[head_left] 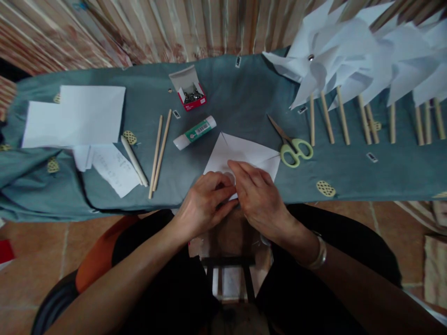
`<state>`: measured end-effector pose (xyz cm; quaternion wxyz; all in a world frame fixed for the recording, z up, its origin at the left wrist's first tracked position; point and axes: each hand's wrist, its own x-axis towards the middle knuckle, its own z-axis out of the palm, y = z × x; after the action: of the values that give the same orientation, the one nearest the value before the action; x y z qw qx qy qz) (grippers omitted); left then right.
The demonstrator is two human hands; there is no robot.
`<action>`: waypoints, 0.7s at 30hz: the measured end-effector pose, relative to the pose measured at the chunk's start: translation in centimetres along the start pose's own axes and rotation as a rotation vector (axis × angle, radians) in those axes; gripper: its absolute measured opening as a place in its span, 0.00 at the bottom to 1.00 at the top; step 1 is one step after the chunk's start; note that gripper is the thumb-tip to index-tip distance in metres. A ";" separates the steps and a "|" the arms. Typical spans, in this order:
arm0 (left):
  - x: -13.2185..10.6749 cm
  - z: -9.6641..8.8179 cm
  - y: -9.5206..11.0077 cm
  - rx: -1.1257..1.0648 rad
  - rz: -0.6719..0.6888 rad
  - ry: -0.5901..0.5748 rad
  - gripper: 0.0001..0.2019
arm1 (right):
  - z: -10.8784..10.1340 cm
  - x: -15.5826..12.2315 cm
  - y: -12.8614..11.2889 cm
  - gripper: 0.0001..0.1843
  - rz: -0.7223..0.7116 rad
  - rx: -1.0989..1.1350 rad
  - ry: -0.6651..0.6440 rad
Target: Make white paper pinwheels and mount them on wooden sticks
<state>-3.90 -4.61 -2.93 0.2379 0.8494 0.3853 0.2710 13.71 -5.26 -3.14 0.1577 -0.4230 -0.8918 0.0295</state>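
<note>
A white square sheet of paper point(240, 149) with cuts running in from its corners lies at the table's near edge. My left hand point(207, 197) is closed on its near part, fingers curled and thumb pressed against the paper. Close against it, my right hand point(260, 195) bends over the same near corner, its fingers together and holding the paper; its thumb is mostly hidden. Green-handled scissors point(296, 151) touch the sheet's right corner, blades pointing away. A glue stick point(194, 132), capped, lies just beyond the left edge.
White paper pinwheels point(324, 60) on wooden sticks crowd the right back. An open red box point(193, 100) holds small metal pieces. Two wooden sticks point(160, 153), a pale rolled stick point(134, 160) and stacked white paper point(92, 114) lie left. A green cloth point(349, 172) covers the table.
</note>
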 end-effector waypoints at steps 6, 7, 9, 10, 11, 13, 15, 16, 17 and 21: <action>0.0 0.1 -0.3 0.077 0.035 -0.026 0.07 | 0.7 0.0 0.9 0.19 0.012 0.028 0.063; 0.0 0.1 -0.3 0.084 0.042 -0.026 0.07 | 0.7 -0.1 1.3 0.19 0.045 0.047 0.087; -0.1 0.1 -0.3 0.090 0.056 -0.022 0.08 | 0.5 -0.4 2.6 0.20 0.111 0.101 0.128; -0.1 0.1 -0.3 0.093 0.061 -0.020 0.08 | 0.3 -0.5 3.3 0.20 0.139 0.123 0.165; -0.1 0.0 -0.3 0.097 0.064 -0.023 0.08 | 0.1 -0.6 4.0 0.22 0.165 0.138 0.178; -0.1 -0.1 -0.3 0.113 0.070 -0.028 0.08 | -0.4 -0.6 5.3 0.27 0.223 0.159 0.135; -0.2 -0.3 -0.4 0.139 0.079 -0.029 0.08 | -0.8 -0.4 6.1 0.29 0.243 0.146 0.083; -0.2 -0.4 -0.4 0.156 0.086 -0.029 0.08 | -0.9 -0.3 6.4 0.29 0.243 0.126 0.062; -0.1 -0.6 -0.5 0.172 0.092 -0.029 0.08 | -1.0 -0.2 6.5 0.28 0.240 0.097 0.045; -0.1 -1.3 -0.9 0.233 0.095 -0.040 0.08 | -1.5 -0.5 6.5 0.24 0.239 -0.010 0.016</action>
<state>-5.23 -3.86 -2.59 0.1323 0.8937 0.3688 0.2185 19.34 -1.60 -3.07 0.1579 -0.5272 -0.8339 0.0404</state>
